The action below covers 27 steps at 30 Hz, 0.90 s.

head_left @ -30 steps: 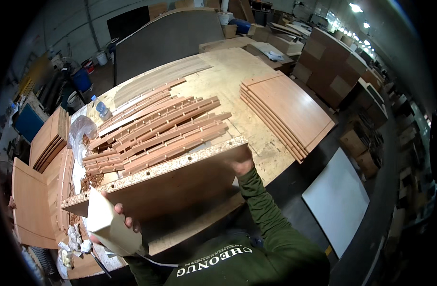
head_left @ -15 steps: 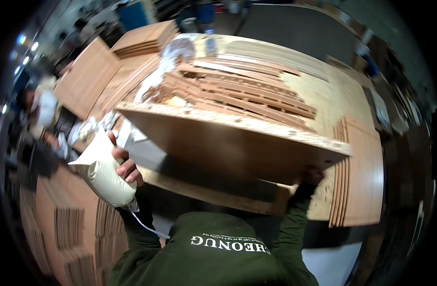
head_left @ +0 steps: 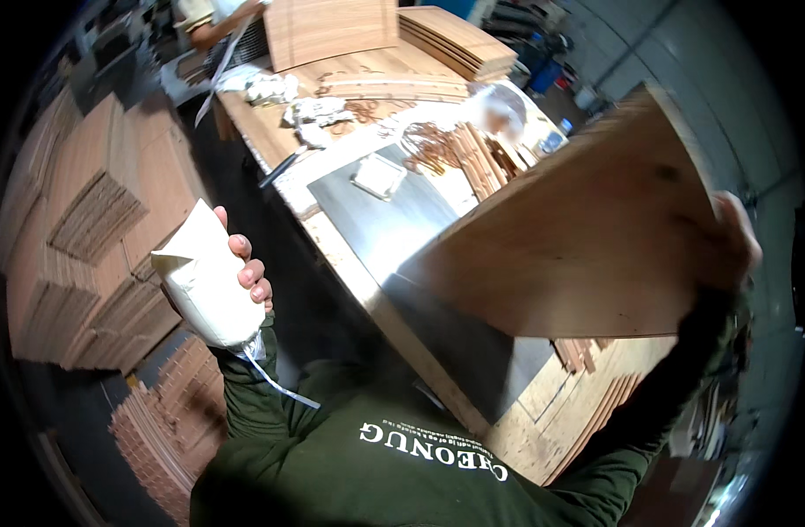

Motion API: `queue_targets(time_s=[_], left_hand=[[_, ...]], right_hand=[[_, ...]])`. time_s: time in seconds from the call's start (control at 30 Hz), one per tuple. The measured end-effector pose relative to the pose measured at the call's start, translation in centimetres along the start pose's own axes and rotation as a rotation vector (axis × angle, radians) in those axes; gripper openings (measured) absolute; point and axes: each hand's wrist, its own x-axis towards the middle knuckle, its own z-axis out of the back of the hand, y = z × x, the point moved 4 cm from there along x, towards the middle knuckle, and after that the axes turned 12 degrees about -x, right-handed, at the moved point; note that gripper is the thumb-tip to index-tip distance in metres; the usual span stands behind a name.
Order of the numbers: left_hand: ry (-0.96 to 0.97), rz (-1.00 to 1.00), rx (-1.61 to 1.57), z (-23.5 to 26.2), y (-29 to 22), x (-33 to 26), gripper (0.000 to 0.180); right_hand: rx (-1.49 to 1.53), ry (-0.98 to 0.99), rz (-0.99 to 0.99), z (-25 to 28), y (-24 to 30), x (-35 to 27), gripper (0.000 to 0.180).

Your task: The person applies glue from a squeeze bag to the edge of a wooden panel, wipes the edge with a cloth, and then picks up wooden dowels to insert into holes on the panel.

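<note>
My left hand (head_left: 251, 270) is wrapped round a plump white squeeze bag (head_left: 211, 290), its fingers pressed against the side. A thin pale tube hangs from the bag's lower end, towards my sleeve. On the right, my right hand (head_left: 738, 239) grips the outer edge of a brown wood panel (head_left: 587, 237). The panel is tilted and held up over the worktable (head_left: 367, 285), hiding part of the tabletop. Below it lies a grey sheet (head_left: 376, 215) with a small white tray (head_left: 379, 176) on it.
Bundled wooden strips (head_left: 480, 162) and brown shavings (head_left: 433, 145) lie on the table. Stacked boards (head_left: 95, 184) stand at the left, with more panels (head_left: 459, 39) at the back. A black-handled tool (head_left: 284, 167) overhangs the table edge. Another person's arm (head_left: 231, 26) shows at the top left.
My view has turned to the left. The panel has swung up and to the right in my right hand, uncovering the grey sheet. My left hand still holds the squeeze bag.
</note>
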Motion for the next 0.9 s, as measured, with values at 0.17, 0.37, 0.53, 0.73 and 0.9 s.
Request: queue_targets(time_s=[0.17, 0.37, 0.53, 0.73, 0.9], left_hand=[[-0.105, -0.059, 0.083, 1.3, -7.7, -6.8, 0.066], [-0.142, -0.136, 0.119, 1.7, -13.6, -11.9, 0.076], [-0.174, -0.22, 0.155, 0.6, -15.5, -12.1, 0.077], [-0.212, -0.346, 0.298, -0.3, -16.6, -12.9, 0.078], [-0.145, -0.45, 0.236, -1.1, -16.5, -13.4, 0.08]], right_hand=[[-0.352, 0.111, -0.12, -6.8, 10.3, 10.1, 0.042], [-0.136, 0.099, -0.111, -10.0, 16.1, 12.9, 0.049], [-0.333, -0.144, 0.142, -9.2, 16.5, 12.0, 0.057], [-0.047, -0.647, -0.286, -14.5, 10.0, 1.4, 0.069], [0.444, -0.122, -0.857, -24.6, 8.4, -5.0, 0.061]])
